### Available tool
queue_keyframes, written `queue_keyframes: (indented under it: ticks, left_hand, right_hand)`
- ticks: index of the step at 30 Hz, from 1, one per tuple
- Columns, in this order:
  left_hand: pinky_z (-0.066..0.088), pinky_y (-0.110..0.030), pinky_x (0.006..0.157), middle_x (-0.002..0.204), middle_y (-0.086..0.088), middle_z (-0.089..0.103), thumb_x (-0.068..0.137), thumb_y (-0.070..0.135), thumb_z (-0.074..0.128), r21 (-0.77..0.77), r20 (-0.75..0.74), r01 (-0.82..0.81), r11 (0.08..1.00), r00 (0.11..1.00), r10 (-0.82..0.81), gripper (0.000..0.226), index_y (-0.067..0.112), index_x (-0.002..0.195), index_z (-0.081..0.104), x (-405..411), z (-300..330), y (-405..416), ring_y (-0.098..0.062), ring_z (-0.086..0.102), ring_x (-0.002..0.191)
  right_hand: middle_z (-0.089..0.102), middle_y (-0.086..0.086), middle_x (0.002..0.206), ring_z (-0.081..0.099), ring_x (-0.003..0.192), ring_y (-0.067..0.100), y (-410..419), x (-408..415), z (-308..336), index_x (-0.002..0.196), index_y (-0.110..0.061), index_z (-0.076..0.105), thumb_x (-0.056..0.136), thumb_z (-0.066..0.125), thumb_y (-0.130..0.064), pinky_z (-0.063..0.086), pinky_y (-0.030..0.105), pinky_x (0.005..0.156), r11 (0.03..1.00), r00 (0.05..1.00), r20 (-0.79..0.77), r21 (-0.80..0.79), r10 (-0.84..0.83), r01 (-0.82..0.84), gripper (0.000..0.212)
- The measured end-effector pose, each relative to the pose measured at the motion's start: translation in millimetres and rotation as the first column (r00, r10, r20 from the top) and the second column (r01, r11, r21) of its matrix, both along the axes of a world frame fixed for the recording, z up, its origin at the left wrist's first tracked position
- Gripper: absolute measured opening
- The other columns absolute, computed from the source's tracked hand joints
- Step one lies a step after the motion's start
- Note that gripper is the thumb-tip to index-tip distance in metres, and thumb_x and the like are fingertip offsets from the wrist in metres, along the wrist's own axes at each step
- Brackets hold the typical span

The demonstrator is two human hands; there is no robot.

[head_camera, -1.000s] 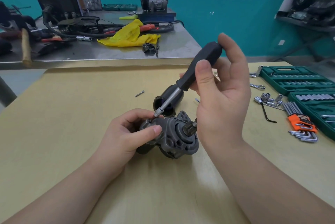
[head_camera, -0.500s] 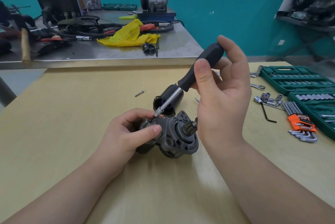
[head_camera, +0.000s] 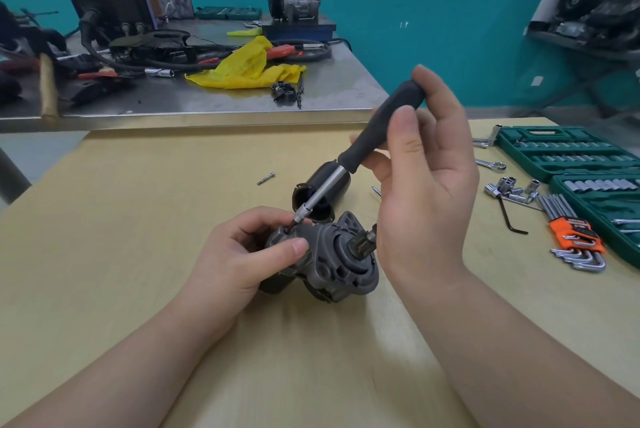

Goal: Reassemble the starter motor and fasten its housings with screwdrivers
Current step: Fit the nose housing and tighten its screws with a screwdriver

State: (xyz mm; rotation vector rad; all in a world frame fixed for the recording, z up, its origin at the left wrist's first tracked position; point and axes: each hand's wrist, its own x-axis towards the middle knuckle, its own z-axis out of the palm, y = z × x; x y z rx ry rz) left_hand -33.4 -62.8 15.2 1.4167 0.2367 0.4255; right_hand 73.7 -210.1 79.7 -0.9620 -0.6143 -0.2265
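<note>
My left hand [head_camera: 239,254] grips the starter motor [head_camera: 329,258] on the worktop [head_camera: 138,220], fingers curled round its housing, while my right hand [head_camera: 426,185] pinches the screwdriver [head_camera: 360,150] handle, its tip on a screw atop the motor. Behind the motor lies a black housing [head_camera: 327,190], touching or nearly so; left of the motor the worktop runs bare to its edge, and hex keys [head_camera: 571,233] lie well right.
</note>
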Motion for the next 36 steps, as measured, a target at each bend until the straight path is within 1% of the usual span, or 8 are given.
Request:
queue_keyframes:
  ticks: [3,9,14,16,19,21,28,36]
  left_hand:
    - [0.062,-0.031,0.074,0.104,-0.018,0.08,0.065,0.032,0.089,-0.006,0.003,-0.007,1.0,1.0,0.007,0.042,0.013,0.102,0.083,0.5,0.1,-0.4,-0.029,0.076,0.089]
    - [0.065,-0.036,0.078,0.105,-0.019,0.08,0.065,0.033,0.09,-0.001,0.009,-0.005,1.0,1.0,0.005,0.04,0.015,0.1,0.083,-0.2,-0.2,0.1,-0.033,0.077,0.091]
    - [0.063,-0.032,0.075,0.104,-0.017,0.08,0.065,0.031,0.09,-0.015,0.012,-0.007,1.0,1.0,0.007,0.041,0.012,0.1,0.082,0.7,-0.7,0.1,-0.03,0.077,0.089]
    - [0.061,-0.029,0.073,0.103,-0.016,0.08,0.065,0.031,0.09,-0.017,0.014,-0.008,1.0,1.0,0.008,0.042,0.011,0.101,0.082,1.3,-1.1,0.2,-0.027,0.077,0.088]
    - [0.063,-0.031,0.074,0.104,-0.017,0.081,0.066,0.031,0.09,-0.001,0.016,-0.007,1.0,1.0,0.007,0.041,0.012,0.102,0.082,1.3,-1.6,0.9,-0.028,0.077,0.088]
    - [0.064,-0.033,0.077,0.106,-0.018,0.08,0.066,0.032,0.09,0.002,0.015,-0.004,1.0,1.0,0.004,0.041,0.013,0.102,0.082,0.9,-1.9,1.4,-0.03,0.077,0.09]
    - [0.061,-0.028,0.074,0.105,-0.014,0.081,0.065,0.031,0.09,-0.017,0.01,-0.007,1.0,1.0,0.008,0.044,0.01,0.103,0.081,1.5,-2.3,1.5,-0.026,0.077,0.09]
    - [0.061,-0.027,0.074,0.103,-0.015,0.081,0.066,0.032,0.09,-0.008,0.009,0.004,1.0,1.0,-0.004,0.041,0.014,0.103,0.083,0.7,-1.1,1.0,-0.026,0.077,0.088]
  right_hand:
    - [0.071,0.015,0.118,0.075,0.098,0.033,-1.2,-0.7,-1.6,0.145,-0.018,0.055,0.111,0.049,-0.011,0.062,0.042,0.084,0.999,0.999,0.001,0.003,0.053,-0.053,0.035]
    - [0.068,-0.003,0.098,0.07,0.078,0.009,0.6,-0.9,2.7,0.134,-0.022,0.059,0.104,0.066,-0.007,0.063,0.035,0.071,0.998,0.998,0.025,-0.023,-0.062,0.062,0.034]
    - [0.066,0.025,0.115,0.074,0.101,0.034,-0.2,-2.7,-0.6,0.14,-0.022,0.061,0.11,0.052,-0.011,0.063,0.042,0.082,1.0,1.0,0.007,0.023,0.01,-0.01,0.034]
    - [0.071,0.019,0.119,0.077,0.1,0.035,-0.5,-2.7,-0.2,0.142,-0.022,0.059,0.111,0.05,-0.01,0.063,0.042,0.082,1.0,1.0,0.006,0.011,0.018,-0.018,0.035]
    - [0.071,-0.001,0.104,0.075,0.085,0.015,-0.1,-0.6,2.1,0.136,-0.024,0.061,0.107,0.06,-0.007,0.065,0.039,0.076,0.999,0.999,0.018,-0.023,-0.046,0.046,0.033]
    - [0.068,-0.009,0.095,0.07,0.079,0.01,0.7,1.0,2.8,0.133,-0.025,0.062,0.104,0.066,-0.008,0.065,0.039,0.073,0.996,0.996,0.019,-0.038,-0.085,0.085,0.033]
    - [0.073,0.012,0.116,0.076,0.101,0.037,-1.3,0.8,-2.7,0.144,-0.023,0.058,0.111,0.049,-0.009,0.063,0.041,0.082,0.999,0.999,-0.01,0.001,0.036,-0.036,0.037]
    - [0.068,-0.005,0.09,0.07,0.078,0.013,1.5,2.7,1.4,0.134,-0.024,0.06,0.102,0.07,-0.009,0.062,0.034,0.072,0.999,0.999,0.03,-0.022,-0.038,0.039,0.037]
